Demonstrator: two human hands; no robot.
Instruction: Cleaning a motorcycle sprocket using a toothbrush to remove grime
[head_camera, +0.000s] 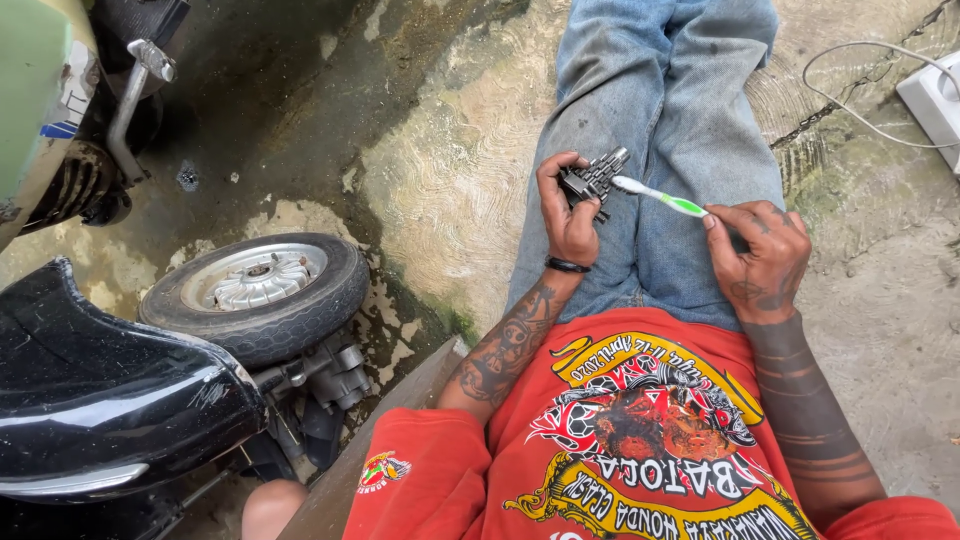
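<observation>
- Left hand (567, 215), black band at the wrist, clasped around a small dark ribbed metal part (594, 179), held over the lap in blue jeans (665, 110).
- Right hand (762, 262) pinching the handle of a white-and-green toothbrush (660, 196), bristle end touching the metal part.
- Off to the side on the stained concrete floor (440, 190): small scooter wheel (254, 288), black fender (95, 385).
- Near the top right corner: white power strip (935, 100) with cable.
</observation>
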